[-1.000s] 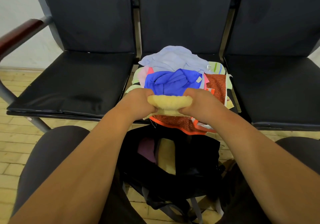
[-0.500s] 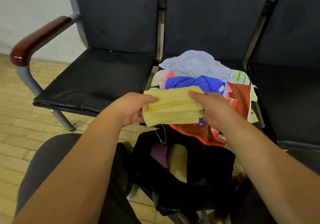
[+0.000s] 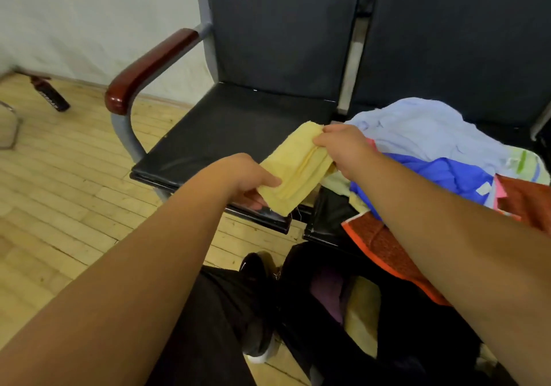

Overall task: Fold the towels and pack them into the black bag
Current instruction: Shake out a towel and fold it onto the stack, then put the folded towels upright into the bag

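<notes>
Closest to me, the black bag point(image 3: 411, 326) is sitting open on the floor by the person's knees, with a purple towel point(image 3: 326, 293) and a pale yellow one point(image 3: 362, 311) already tucked inside. Just above that, the left hand point(image 3: 238, 176) is pinching the near end of the folded yellow towel point(image 3: 295, 173), thumb on top, while the right hand point(image 3: 343, 147) has its fingers clamping the far end. So both are grasping it, and it's hanging in the air over the front edge of the seat point(image 3: 232, 129). Honestly the fold looks done. I'd be squeezing those layers flat so they don't spring open, then swinging it down and sliding it in next to the others. Behind the hands, the pile of towels point(image 3: 432, 135) is waiting on the next seat over.
</notes>
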`<state>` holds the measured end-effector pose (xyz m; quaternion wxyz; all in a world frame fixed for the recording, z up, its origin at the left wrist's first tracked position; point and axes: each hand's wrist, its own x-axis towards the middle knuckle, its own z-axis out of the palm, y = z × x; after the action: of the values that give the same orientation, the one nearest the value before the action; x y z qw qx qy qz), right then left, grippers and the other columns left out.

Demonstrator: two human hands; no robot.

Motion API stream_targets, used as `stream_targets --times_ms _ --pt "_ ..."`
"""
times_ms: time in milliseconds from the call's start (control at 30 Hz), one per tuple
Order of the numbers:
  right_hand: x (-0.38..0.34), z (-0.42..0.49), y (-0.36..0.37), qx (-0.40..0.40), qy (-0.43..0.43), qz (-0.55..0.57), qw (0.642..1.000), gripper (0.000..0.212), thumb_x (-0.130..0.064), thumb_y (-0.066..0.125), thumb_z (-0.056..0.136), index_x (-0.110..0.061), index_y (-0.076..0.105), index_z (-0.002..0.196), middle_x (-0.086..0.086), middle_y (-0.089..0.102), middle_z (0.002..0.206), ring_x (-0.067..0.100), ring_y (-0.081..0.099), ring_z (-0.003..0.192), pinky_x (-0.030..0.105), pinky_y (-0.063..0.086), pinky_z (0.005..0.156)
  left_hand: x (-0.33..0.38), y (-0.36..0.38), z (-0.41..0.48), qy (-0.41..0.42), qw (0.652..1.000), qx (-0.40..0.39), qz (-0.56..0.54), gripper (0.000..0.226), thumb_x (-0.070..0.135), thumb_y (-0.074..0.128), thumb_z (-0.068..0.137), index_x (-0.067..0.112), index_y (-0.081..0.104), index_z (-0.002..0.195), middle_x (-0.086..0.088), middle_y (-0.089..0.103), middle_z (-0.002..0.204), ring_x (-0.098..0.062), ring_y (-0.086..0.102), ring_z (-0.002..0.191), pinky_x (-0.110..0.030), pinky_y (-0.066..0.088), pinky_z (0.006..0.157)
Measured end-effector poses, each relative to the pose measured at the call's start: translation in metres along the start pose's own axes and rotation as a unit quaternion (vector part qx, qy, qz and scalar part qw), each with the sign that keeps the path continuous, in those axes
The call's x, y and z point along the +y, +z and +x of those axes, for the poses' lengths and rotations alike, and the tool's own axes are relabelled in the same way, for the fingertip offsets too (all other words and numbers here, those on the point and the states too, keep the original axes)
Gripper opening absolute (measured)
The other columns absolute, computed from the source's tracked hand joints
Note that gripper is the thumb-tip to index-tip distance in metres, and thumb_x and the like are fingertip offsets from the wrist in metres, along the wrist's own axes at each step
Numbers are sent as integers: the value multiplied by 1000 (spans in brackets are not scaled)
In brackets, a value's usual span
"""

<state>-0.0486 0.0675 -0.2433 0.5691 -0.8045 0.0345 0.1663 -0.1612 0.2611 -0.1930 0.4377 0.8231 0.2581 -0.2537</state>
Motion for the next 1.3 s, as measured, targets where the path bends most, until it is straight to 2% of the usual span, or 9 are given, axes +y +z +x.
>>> stream_targets --times_ms 167,367,533,667,733,833,967,1200,1300 --pt "2 43 37 -4 -39 -126 991 48 -20 69 98 -16 63 146 5 64 135 21 60 111 34 50 93 -25 -13 52 -46 999 -24 -12 43 29 85 91 5 67 121 -13 81 103 -23 81 91 -40 68 76" --pt "21 84 66 -21 -75 -237 968 38 -22 68 98 -26 68 135 -3 67 125 15 60 103 28 43 76 -25 -12 90 -110 985 -41 130 44 37 72 102 4 65 130 -6 72 97 -21 70 84 -39 62 78" --pt "33 97 79 -32 -112 -279 953 35 -26 72 97 -33 70 132 -7 68 128 18 66 113 30 51 88 -22 -11 99 -126 972 -36 193 65 43 71 101 -1 52 146 -12 71 109 -24 69 85 -37 56 64" --pt "34 94 77 -8 -127 -299 946 34 -27 67 101 -29 69 135 -2 68 132 21 65 117 34 54 96 -10 -3 95 -79 963 5 257 63 36 62 108 1 42 157 -18 57 148 -34 61 131 -45 51 112" --pt "33 86 69 0 -121 -295 948 34 -22 61 103 -27 69 136 -1 68 132 22 65 118 32 53 93 -3 0 92 -59 949 29 308 59 34 58 110 5 42 159 -15 53 154 -33 56 137 -42 47 114" --pt "31 69 49 5 -109 -265 958 35 -16 58 103 -24 69 135 0 69 132 23 66 117 35 56 96 -2 6 92 -36 933 95 346 51 34 63 99 13 56 145 -13 55 136 -31 57 114 -42 49 85" --pt "26 36 13 8 -100 -214 972 26 -17 58 102 -32 76 114 -7 73 113 15 69 98 30 56 79 15 31 70 34 932 147 330 47 34 63 98 9 55 137 -17 46 139 -34 52 118 -41 44 84" --pt "34 -48 -63 23 -77 -160 984 31 -6 60 95 -30 76 85 -2 80 102 12 70 87 28 55 82 52 107 2 218 904 11 368 41 46 61 103 14 57 78 -12 61 88 -29 61 89 -33 37 63" --pt "56 -85 -99 43 -45 -134 989 23 -5 59 100 -19 76 94 1 78 98 11 68 80 19 52 67 59 146 -16 261 874 -24 410 40 41 62 104 4 67 89 -21 66 98 -38 63 102 -35 39 66"
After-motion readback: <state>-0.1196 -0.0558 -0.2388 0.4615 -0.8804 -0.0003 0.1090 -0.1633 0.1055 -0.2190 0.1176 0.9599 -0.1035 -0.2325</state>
